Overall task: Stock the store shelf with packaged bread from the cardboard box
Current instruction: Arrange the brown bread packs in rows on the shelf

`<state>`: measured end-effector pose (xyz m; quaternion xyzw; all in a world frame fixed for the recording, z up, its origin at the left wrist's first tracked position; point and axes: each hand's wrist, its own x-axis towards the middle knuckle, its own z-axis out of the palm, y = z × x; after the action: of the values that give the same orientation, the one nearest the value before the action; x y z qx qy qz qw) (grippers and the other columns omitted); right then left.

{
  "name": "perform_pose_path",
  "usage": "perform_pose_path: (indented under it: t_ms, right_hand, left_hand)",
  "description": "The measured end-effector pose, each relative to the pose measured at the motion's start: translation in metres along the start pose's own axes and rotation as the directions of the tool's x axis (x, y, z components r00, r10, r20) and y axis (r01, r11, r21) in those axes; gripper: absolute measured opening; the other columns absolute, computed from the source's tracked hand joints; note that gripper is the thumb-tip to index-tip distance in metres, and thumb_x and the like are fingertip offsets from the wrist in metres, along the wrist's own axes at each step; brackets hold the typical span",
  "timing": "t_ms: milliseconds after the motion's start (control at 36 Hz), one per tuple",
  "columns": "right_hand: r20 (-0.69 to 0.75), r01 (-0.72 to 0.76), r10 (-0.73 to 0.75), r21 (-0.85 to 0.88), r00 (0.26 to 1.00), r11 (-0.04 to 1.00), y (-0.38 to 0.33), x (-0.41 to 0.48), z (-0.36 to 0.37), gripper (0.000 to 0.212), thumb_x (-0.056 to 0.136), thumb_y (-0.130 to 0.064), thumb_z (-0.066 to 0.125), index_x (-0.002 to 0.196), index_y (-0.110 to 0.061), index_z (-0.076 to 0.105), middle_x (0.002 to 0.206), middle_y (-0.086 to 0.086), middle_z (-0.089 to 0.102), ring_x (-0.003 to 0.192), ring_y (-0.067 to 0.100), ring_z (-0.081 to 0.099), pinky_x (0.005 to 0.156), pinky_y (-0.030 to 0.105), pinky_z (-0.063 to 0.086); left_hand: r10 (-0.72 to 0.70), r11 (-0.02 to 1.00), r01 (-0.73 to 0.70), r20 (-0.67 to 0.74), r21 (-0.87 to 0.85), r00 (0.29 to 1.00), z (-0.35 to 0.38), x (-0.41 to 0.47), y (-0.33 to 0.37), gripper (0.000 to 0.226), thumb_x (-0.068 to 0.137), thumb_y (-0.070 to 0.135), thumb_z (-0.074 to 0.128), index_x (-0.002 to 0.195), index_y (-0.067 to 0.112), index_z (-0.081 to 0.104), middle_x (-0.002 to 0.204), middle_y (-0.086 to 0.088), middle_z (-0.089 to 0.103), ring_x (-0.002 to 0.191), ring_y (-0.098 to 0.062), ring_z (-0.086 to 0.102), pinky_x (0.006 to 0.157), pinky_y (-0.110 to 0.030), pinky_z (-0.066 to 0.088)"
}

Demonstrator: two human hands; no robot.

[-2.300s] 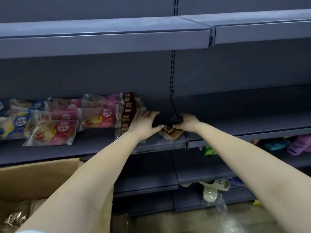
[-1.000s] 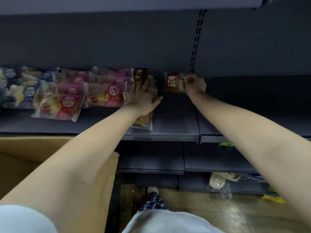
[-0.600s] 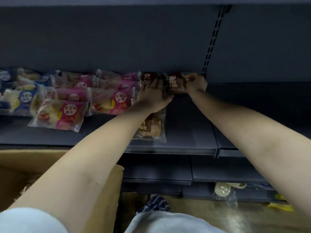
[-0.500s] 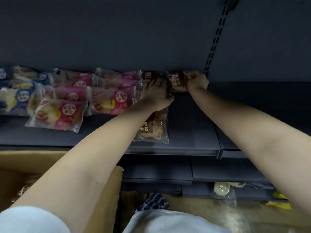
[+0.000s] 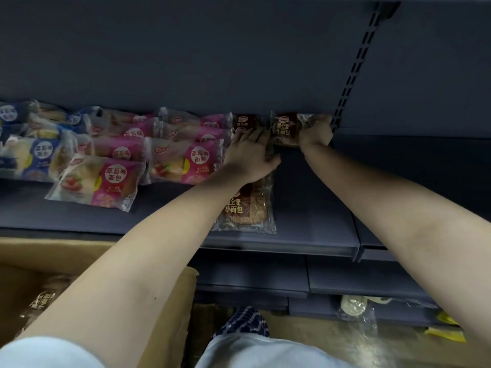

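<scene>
On the grey shelf (image 5: 305,208), my right hand (image 5: 316,134) grips a brown packaged bread (image 5: 285,128) and holds it upright against the back wall. My left hand (image 5: 251,155) lies flat, fingers spread, on a row of brown bread packs (image 5: 245,205) that runs from the back to the shelf's front edge. Another brown pack (image 5: 243,122) stands at the back just past my left fingertips. The cardboard box (image 5: 39,264) sits at lower left, with more brown packs (image 5: 42,301) inside it.
Pink strawberry bread packs (image 5: 106,181) and blue ones (image 5: 29,158) fill the shelf's left part. A slotted upright (image 5: 350,75) divides the back wall beside my right hand. Lower shelves (image 5: 358,277) hold bagged items (image 5: 356,306).
My right hand has carried the brown pack from the shelf's front edge to the back wall and stood it up. My left hand has stayed on the row of brown packs.
</scene>
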<state>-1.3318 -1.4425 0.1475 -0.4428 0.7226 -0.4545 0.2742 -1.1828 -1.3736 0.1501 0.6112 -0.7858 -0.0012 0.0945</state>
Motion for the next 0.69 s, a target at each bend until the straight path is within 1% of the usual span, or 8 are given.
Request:
perform_pose_path:
  t_ms: [111, 222, 333, 417, 528, 583, 694]
  right_hand:
    - [0.013, 0.034, -0.034, 0.003, 0.999, 0.999, -0.002, 0.001, -0.004, 0.036, 0.091, -0.006, 0.048, 0.125, -0.009, 0.039, 0.123, 0.012, 0.054, 0.108, 0.025, 0.055, 0.073, 0.021, 0.037]
    - [0.053, 0.092, -0.092, 0.008, 0.994, 0.996, -0.004, -0.001, -0.007, 0.046, 0.086, -0.008, 0.055, 0.128, -0.012, 0.038, 0.130, 0.011, 0.049, 0.113, 0.027, 0.052, 0.075, 0.022, 0.037]
    - [0.016, 0.187, -0.187, -0.026, 0.982, 0.982, -0.004, -0.004, -0.007, 0.048, 0.084, -0.003, 0.055, 0.129, -0.013, 0.040, 0.134, 0.011, 0.041, 0.121, 0.027, 0.042, 0.081, 0.021, 0.033]
    - [-0.005, 0.248, -0.249, -0.059, 0.968, 0.967, -0.006, -0.009, -0.008, 0.054, 0.081, 0.002, 0.054, 0.130, -0.015, 0.040, 0.135, 0.009, 0.037, 0.124, 0.025, 0.037, 0.089, 0.022, 0.031]
    - [-0.040, 0.304, -0.308, -0.083, 0.951, 0.949, -0.015, -0.015, -0.013, 0.055, 0.080, 0.003, 0.056, 0.130, -0.014, 0.042, 0.133, 0.010, 0.037, 0.122, 0.026, 0.040, 0.099, 0.028, 0.036]
    - [-0.042, 0.320, -0.324, -0.079, 0.945, 0.944, -0.021, -0.019, -0.015, 0.053, 0.081, 0.002, 0.054, 0.130, -0.014, 0.043, 0.131, 0.011, 0.037, 0.120, 0.027, 0.041, 0.101, 0.032, 0.038]
    - [-0.040, 0.378, -0.379, -0.047, 0.924, 0.925, -0.027, -0.030, -0.023, 0.052, 0.080, 0.003, 0.052, 0.129, -0.013, 0.045, 0.131, 0.012, 0.037, 0.121, 0.028, 0.041, 0.105, 0.032, 0.035]
  left_hand:
    - [-0.005, 1.000, 0.005, 0.005, 0.006, 1.000, 0.000, 0.001, 0.000, 0.072, 0.092, 0.054, 0.040, 0.150, 0.014, 0.025, 0.157, -0.008, 0.024, 0.145, -0.025, 0.019, 0.120, -0.039, 0.008]
    - [-0.007, 1.000, 0.007, 0.012, 0.012, 1.000, 0.000, 0.000, 0.001, 0.072, 0.092, 0.054, 0.040, 0.151, 0.015, 0.024, 0.158, -0.007, 0.023, 0.145, -0.026, 0.018, 0.120, -0.039, 0.007]
    - [-0.008, 1.000, 0.007, 0.023, 0.020, 1.000, -0.002, -0.001, 0.002, 0.072, 0.093, 0.054, 0.038, 0.151, 0.015, 0.022, 0.158, -0.008, 0.022, 0.145, -0.026, 0.017, 0.120, -0.040, 0.007]
    - [-0.009, 1.000, 0.008, 0.037, 0.027, 0.999, -0.003, 0.000, 0.003, 0.072, 0.093, 0.055, 0.037, 0.151, 0.015, 0.022, 0.158, -0.008, 0.021, 0.145, -0.027, 0.017, 0.120, -0.040, 0.007]
    - [-0.009, 0.999, 0.007, 0.065, 0.032, 0.998, -0.005, -0.001, 0.001, 0.072, 0.094, 0.058, 0.032, 0.151, 0.016, 0.021, 0.159, -0.007, 0.020, 0.146, -0.026, 0.016, 0.119, -0.040, 0.008]
    - [-0.012, 0.999, 0.010, 0.049, 0.039, 0.999, -0.008, -0.002, 0.000, 0.071, 0.095, 0.058, 0.030, 0.151, 0.016, 0.023, 0.158, -0.006, 0.022, 0.146, -0.025, 0.017, 0.119, -0.041, 0.006]
    - [-0.050, 0.998, 0.049, 0.016, 0.037, 0.999, -0.014, -0.011, -0.001, 0.068, 0.096, 0.057, 0.028, 0.151, 0.018, 0.022, 0.158, -0.007, 0.022, 0.146, -0.025, 0.016, 0.118, -0.043, 0.006]
